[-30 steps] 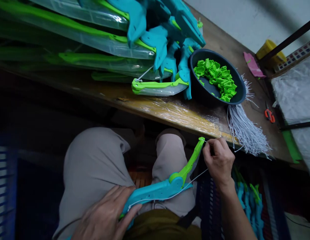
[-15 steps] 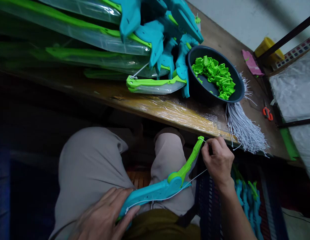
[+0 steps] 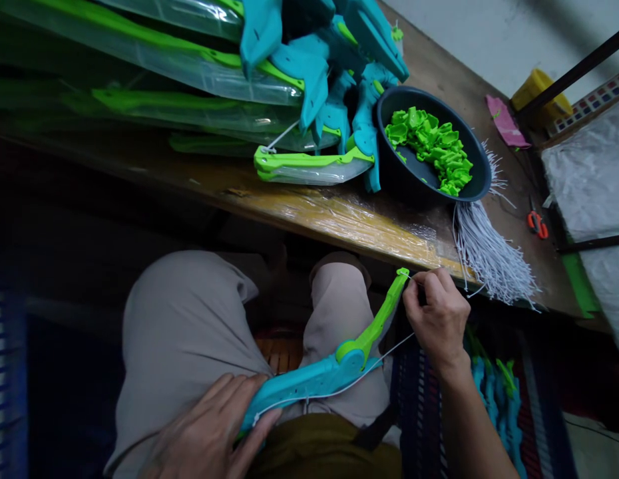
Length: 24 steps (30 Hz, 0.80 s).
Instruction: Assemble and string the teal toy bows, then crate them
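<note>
My left hand point(image 3: 214, 426) is closed around the blue end of a jointed blue-and-green plastic piece point(image 3: 309, 386), which slants across my lap. A white cord point(image 3: 334, 394) runs along its lower side, knotted near my left thumb. From there the cord crosses to my right hand point(image 3: 436, 316), whose fingers pinch it just beside the piece's raised green tip point(image 3: 402, 273). A short stretch of cord shows between that tip and my fingertips; the rest is hidden in the hand.
On the wooden table point(image 3: 339, 216) are stacked blue-and-green pieces point(image 3: 299, 80), a dark bowl point(image 3: 476, 179) of small green parts, a bundle of white cords point(image 3: 494, 259) and orange-handled scissors point(image 3: 538, 225). A yellow container point(image 3: 539, 96) stands further back. More blue pieces point(image 3: 512, 412) lie low at right.
The view has shifted slightly. Both hands keep their holds on the plastic piece and the cord, with almost no movement.
</note>
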Available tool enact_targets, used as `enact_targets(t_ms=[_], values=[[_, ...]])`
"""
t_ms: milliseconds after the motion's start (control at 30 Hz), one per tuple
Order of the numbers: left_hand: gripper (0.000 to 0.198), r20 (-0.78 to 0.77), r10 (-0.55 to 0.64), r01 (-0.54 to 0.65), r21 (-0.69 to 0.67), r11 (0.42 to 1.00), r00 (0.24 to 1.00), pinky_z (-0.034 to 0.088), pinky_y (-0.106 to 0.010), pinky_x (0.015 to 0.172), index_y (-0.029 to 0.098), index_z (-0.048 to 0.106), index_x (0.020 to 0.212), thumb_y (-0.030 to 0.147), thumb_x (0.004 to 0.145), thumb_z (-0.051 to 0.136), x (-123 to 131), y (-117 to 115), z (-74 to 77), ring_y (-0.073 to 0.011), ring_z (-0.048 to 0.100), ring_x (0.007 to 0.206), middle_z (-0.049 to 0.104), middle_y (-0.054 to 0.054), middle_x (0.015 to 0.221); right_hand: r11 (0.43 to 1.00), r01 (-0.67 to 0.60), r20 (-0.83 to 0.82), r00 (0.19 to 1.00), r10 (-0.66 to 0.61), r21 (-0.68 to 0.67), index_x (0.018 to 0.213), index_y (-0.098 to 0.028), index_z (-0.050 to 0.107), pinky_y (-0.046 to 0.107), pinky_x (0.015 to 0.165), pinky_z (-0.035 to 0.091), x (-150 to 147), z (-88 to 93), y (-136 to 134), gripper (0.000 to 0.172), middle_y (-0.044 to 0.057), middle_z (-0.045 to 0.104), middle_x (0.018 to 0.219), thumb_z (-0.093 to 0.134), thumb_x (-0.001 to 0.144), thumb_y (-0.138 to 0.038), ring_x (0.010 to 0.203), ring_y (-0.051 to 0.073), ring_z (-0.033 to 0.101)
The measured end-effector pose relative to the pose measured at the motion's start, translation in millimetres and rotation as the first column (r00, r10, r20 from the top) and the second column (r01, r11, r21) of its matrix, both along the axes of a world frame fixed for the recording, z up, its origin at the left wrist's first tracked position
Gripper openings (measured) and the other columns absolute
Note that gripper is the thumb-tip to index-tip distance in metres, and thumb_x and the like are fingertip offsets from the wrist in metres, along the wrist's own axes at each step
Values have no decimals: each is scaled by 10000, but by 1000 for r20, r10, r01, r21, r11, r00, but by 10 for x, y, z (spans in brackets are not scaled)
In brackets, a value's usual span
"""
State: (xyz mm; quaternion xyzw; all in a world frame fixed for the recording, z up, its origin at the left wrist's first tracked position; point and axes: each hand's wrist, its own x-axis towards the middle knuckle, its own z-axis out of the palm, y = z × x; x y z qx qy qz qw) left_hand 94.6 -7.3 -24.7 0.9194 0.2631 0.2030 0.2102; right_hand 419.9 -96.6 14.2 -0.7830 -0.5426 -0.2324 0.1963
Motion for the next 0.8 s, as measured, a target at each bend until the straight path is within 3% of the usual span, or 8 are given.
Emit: enact_targets(t_ms=[333,600,700,800], values=[[276,19,7,-7,-9,1000,1000,568,-294,570,249,669,972,435,1047,478,3,4,18,-202,738,662,743,-17,804,1000,-8,4,1000,8,-15,836,-199,570,289,618,385,-21,-2,5,153,10,574,788,550,974,-137,676,148,551],[312,-7,10,-10,-12,1000,1000,554,-293,523,239,666,931,436,1055,458,8,-14,32,-197,729,636,721,-17,774,1000,5,34,999,-4,-27,844,-200,571,284,622,389,-5,-5,5,157,8,570,792,542,989,-147,668,147,548],[286,5,6,-6,-8,1000,1000,554,-293,527,238,667,928,417,1046,479,8,-14,50,-193,719,628,713,-11,765,998,27,40,999,-24,-61,1009,-193,614,290,660,442,-2,-32,43,95,56,642,946,536,1027,-244,807,188,624],[266,4,18,-18,-10,1000,1000,565,-298,564,237,679,960,422,1035,504,16,-19,20,-198,720,656,720,-12,788,992,40,46,998,-34,-123,1167,-167,606,327,733,499,29,-72,77,229,119,659,1120,515,1044,-337,982,248,644]])
